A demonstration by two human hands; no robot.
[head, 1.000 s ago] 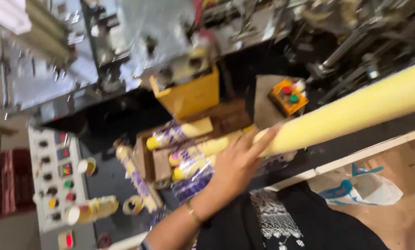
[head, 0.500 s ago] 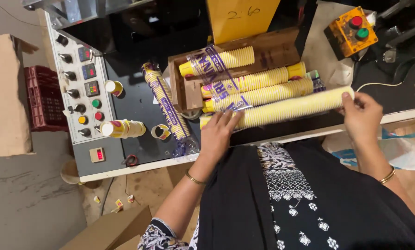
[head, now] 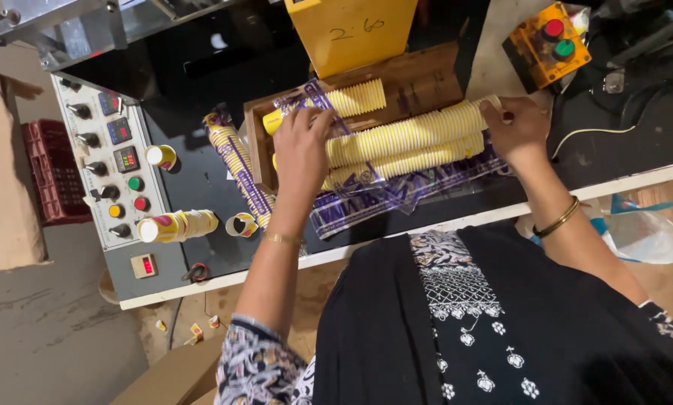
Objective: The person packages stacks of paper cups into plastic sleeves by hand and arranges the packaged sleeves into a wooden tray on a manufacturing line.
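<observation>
Both hands grip the ends of a long ribbed stack of yellow paper cups (head: 411, 133): left hand (head: 300, 146) curled over one end, right hand (head: 515, 127) pinching the other. It lies in a wooden tray (head: 419, 79) on crinkled purple-printed plastic wrap (head: 396, 196) on the desk (head: 201, 180).

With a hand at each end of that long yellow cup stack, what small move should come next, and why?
Probably press the cup stack down level: the left hand and right hand grip its two ends, and it lies across the wooden tray on another stack over the clear printed wrapper.
</observation>
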